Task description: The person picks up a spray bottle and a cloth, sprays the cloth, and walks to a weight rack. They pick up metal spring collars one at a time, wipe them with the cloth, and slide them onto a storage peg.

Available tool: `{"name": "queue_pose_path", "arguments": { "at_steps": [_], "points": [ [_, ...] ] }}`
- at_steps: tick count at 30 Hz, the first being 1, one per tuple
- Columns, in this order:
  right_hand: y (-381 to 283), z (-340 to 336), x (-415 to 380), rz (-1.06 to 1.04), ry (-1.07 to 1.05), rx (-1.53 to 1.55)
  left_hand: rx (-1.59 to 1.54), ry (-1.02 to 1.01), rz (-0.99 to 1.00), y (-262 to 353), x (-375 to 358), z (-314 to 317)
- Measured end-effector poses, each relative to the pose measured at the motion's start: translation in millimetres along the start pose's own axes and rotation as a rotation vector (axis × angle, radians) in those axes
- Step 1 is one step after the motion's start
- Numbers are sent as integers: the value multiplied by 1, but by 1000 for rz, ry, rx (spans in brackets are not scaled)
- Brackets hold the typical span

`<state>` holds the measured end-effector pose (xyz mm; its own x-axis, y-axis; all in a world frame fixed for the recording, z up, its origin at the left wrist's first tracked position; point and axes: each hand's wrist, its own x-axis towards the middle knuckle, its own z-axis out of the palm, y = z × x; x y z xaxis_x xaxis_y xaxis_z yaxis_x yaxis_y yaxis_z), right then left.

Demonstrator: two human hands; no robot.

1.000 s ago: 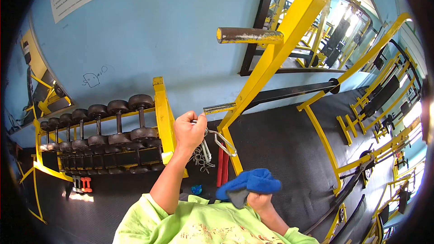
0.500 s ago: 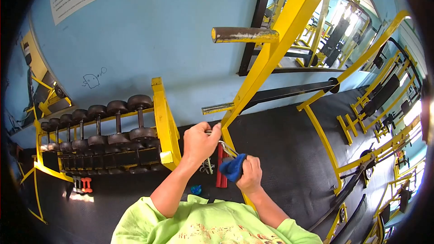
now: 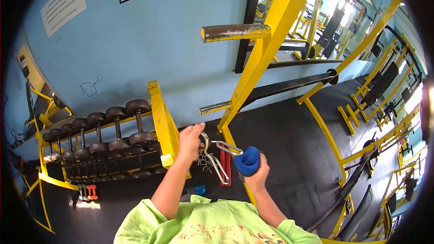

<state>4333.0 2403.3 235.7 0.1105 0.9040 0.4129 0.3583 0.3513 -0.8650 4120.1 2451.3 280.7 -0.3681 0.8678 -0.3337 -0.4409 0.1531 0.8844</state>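
Note:
My left hand (image 3: 191,142) is closed on one end of a bent chrome metal handle (image 3: 211,156), which looks like a gym cable attachment. One bar of it slopes down toward the floor; the other reaches across to a blue cloth (image 3: 247,161). Bunched in my right hand (image 3: 257,176), the cloth sits at the end of that bar. The fingers of my right hand are partly hidden behind the cloth. Beneath the handle, small metal pieces (image 3: 204,162) and a red bar (image 3: 225,167) lie on the black floor.
Left of me stands a yellow rack (image 3: 162,126) of dumbbells (image 3: 140,122). A yellow frame with pegs (image 3: 253,77) rises in front, near a mirror (image 3: 312,22). A blue object (image 3: 200,190) and small dumbbells (image 3: 91,192) are on the floor. More machines stand at right.
My hands have moved apart, and more of the metal handle shows between them. The blue cloth has shifted right with my right hand. The camera view has turned slightly.

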Motion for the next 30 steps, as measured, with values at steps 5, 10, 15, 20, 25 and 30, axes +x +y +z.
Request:
{"name": "queue_pose_path", "arguments": {
  "at_steps": [5, 10, 15, 20, 25, 30],
  "points": [
    [-9, 28, 16, 165, -558, 262, -134, -10, -155, -34, -8, 23],
    [-26, 26, 23, 274, -795, 98, -149, -2, -117, -39, -7, 18],
    [-59, 29, 14, 82, -692, -127, -121, 43, 13, -52, 17, 0],
    [-25, -7, -2, 76, -600, 452, -59, 86, -44, -49, 28, -28],
    [-49, 14, -2, 320, -157, 468, 117, -7, -59, -41, -7, 0],
    [-40, 52, -6, -445, -268, -409, -122, -295, -378, -37, -31, 12]
  ]
}}
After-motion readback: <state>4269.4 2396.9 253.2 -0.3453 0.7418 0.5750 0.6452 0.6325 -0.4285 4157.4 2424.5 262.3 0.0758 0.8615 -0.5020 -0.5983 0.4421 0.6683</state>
